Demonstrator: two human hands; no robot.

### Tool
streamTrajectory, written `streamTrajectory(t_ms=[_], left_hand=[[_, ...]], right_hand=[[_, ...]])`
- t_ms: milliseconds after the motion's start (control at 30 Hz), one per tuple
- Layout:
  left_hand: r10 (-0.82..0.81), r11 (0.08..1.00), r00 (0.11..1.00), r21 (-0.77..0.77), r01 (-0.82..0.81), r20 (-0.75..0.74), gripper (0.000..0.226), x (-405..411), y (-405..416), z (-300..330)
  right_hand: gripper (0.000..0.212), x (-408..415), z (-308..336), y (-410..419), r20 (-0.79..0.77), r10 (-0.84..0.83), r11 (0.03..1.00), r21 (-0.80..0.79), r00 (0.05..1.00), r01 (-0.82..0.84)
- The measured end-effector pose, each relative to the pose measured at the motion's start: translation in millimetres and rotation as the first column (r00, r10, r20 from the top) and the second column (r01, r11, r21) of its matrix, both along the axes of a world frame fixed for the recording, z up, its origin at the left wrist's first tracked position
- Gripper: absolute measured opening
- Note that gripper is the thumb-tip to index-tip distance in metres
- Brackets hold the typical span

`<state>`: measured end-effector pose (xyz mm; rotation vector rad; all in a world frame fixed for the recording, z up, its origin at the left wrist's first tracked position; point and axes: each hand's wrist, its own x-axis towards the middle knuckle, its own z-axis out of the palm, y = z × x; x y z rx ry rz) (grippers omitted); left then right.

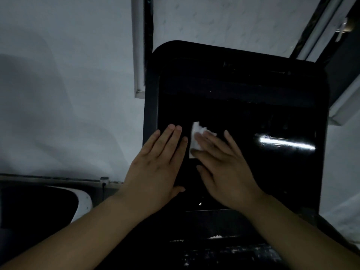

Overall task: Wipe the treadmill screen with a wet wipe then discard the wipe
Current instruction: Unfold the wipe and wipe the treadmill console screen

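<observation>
We see both bare forearms reaching up from the bottom corners of the frame toward the treadmill screen (243,106), a large, glossy black panel with rounded corners and a thick dark bezel. The left hand (157,168) lies palm-down and flat, fingers straight and close together, resting over the screen's left edge; it holds nothing, and its thumb is tucked toward the lower right. The right hand (224,166) is also spread flat, fingers extended and slightly fanned, pointing up and to the left. Under its fingers (206,141) we find the wet wipe (195,137), pressed against the glass rather than pinched: a small white, crumpled, soft-looking sheet, with a straighter folded edge on its left side and a rumpled upper corner poking out past the fingertips. The wipe sits in the lower left-centre part of the screen, just beside the left hand's fingertips, with a narrow dark strip between them.

The glass is smooth and mirror-like; a bright streak of reflected light (286,144) lies across its right side. Below the screen the console (224,250) is dull black, with pale specks and smudges on it. Behind stands a matt, pale grey wall (68,84) with a white vertical frame (139,55) running down it. At the lower left we make out a rounded white-and-black object (81,203), too dim to identify.
</observation>
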<state>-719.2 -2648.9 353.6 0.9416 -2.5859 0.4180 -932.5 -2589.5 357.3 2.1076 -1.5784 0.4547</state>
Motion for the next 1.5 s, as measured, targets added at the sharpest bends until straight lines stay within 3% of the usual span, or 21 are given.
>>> streamTrajectory(t_ms=[200, 333, 667, 800, 933, 1067, 1267, 1500], left_hand=[[0.069, 0.997, 0.997, 0.028, -0.068, -0.03, 0.117, 48.5, 10.6, -24.5], [0.061, 0.997, 0.998, 0.049, -0.06, -0.014, 0.122, 51.6, 5.2, -32.2], [0.031, 0.998, 1.0, 0.047, -0.031, 0.006, 0.13, 56.3, 0.2, -34.4], [0.042, 0.996, 0.999, 0.073, -0.044, 0.032, 0.137, 56.7, 1.6, -30.8], [0.05, 0.995, 0.997, 0.081, -0.054, 0.051, 0.139, 58.8, 3.3, -27.0], [0.054, 0.994, 0.998, 0.096, -0.057, 0.037, 0.139, 57.8, 3.8, -26.6], [0.045, 0.994, 0.999, 0.094, -0.047, 0.025, 0.136, 59.1, 1.7, -32.4], [0.059, 0.993, 0.998, 0.1, -0.062, 0.034, 0.138, 57.1, 4.9, -30.6]], right_hand=[[0.035, -7.6, 28.7, -31.5, 0.046, -0.069, 0.993, -0.093, 0.997, 0.073], [0.042, 28.8, 43.2, -56.7, 0.005, -0.027, 0.999, -0.045, 1.0, 0.027], [0.033, 49.8, -31.2, 23.2, -0.166, 0.123, 0.984, 0.15, 0.979, -0.098], [0.037, 42.7, 18.8, -26.0, -0.199, -0.002, 0.999, 0.043, 0.98, 0.011], [0.047, 44.1, 55.1, -59.3, -0.089, -0.103, 0.991, 0.074, 0.991, 0.109], [0.048, 57.1, 9.5, -18.7, -0.182, -0.037, 0.994, 0.09, 0.983, 0.054], [0.036, 59.8, -76.4, 57.4, -0.11, 0.097, 0.987, 0.137, 0.989, -0.082], [0.04, -41.1, -86.3, 113.2, -0.039, -0.176, 0.976, 0.124, 0.984, 0.18]])
